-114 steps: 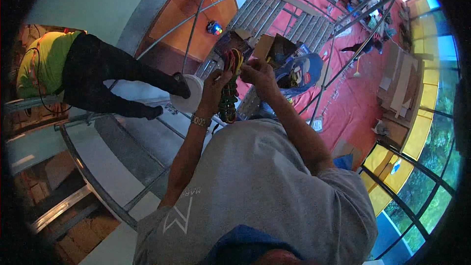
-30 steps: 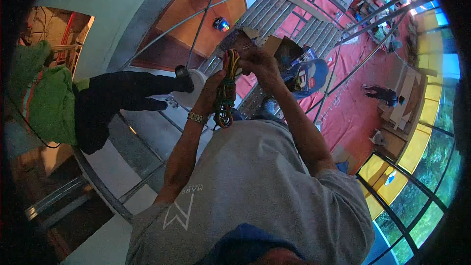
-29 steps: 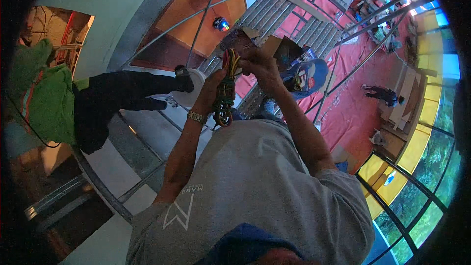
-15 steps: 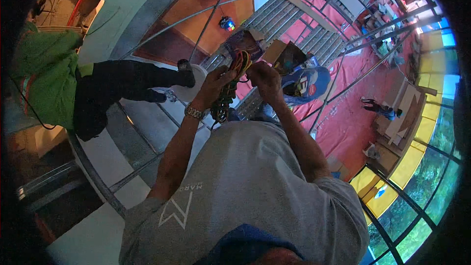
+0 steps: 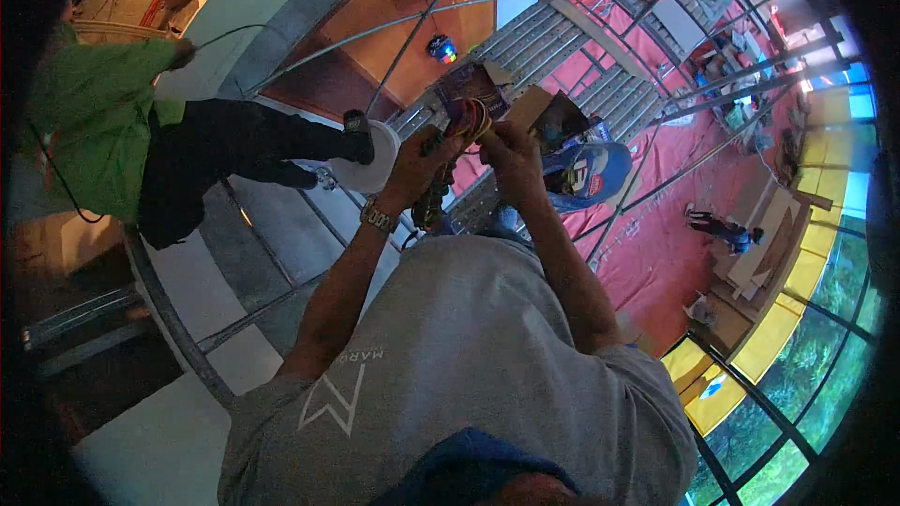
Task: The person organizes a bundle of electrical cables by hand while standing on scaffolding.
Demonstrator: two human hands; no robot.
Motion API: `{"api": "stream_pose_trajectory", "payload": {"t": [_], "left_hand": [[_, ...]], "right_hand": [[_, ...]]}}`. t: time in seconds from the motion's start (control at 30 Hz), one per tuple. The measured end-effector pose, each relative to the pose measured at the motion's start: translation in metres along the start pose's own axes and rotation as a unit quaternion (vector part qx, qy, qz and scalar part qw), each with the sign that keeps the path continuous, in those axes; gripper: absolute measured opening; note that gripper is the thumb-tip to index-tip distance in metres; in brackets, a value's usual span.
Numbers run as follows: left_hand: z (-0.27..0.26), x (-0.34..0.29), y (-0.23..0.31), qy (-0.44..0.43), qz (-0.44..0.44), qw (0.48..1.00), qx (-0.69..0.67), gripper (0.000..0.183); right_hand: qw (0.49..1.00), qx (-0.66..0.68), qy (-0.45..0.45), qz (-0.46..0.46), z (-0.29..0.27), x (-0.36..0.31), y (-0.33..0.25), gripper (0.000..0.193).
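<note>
Gripping the cord bundle (image 5: 430, 207) at its middle, the left hand (image 5: 420, 169) holds it in front of the chest, above the top of the grey shirt (image 5: 487, 319). The bundle is long and narrow, standing roughly upright in view, and its colours split in two: at the upper end, slim loops of red and yellow bow outward past the fingers in rounded, uneven curves; below the hand hangs a darker, tightly packed length, greenish and black, with a lumpy, wound surface and a curled lower end. Whether the strands are wire or rope is too small to tell. The right hand (image 5: 515, 161) is at the right edge of the loops, fingers bent together in a narrow pinch; whether a strand sits between them cannot be told. A metal watch (image 5: 378, 216) circles the left wrist. Just beyond the loops is a dark printed box (image 5: 473, 82); near the right hand are an opened cardboard box (image 5: 528, 109) and a blue bucket (image 5: 614, 169) with things inside.
</note>
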State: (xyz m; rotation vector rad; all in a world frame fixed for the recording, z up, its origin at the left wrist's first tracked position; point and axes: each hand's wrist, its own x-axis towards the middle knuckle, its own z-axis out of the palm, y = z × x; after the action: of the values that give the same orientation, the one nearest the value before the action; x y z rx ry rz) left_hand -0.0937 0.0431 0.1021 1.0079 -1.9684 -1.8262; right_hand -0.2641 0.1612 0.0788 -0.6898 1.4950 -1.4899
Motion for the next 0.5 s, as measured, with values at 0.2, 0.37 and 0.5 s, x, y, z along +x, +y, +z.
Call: {"api": "stream_pose_trajectory", "payload": {"t": [0.2, 0.37, 0.5], "left_hand": [[0.003, -0.001, -0.002, 0.021, -0.043, 0.995, -0.088, 0.042], [-0.002, -0.003, 0.001, -0.025, -0.09, 0.981, -0.172, 0.042], [-0.003, -0.006, 0.005, -0.016, -0.044, 0.99, -0.129, 0.043]], "right_hand": [[0.966, 0.259, -0.011, 0.02, 0.009, -0.018, 0.016, 0.034], [0.986, 0.162, -0.009, -0.038, 0.01, -0.005, 0.03, 0.03], [0.962, 0.265, -0.044, -0.045, 0.005, -0.001, 0.032, 0.028]]}}
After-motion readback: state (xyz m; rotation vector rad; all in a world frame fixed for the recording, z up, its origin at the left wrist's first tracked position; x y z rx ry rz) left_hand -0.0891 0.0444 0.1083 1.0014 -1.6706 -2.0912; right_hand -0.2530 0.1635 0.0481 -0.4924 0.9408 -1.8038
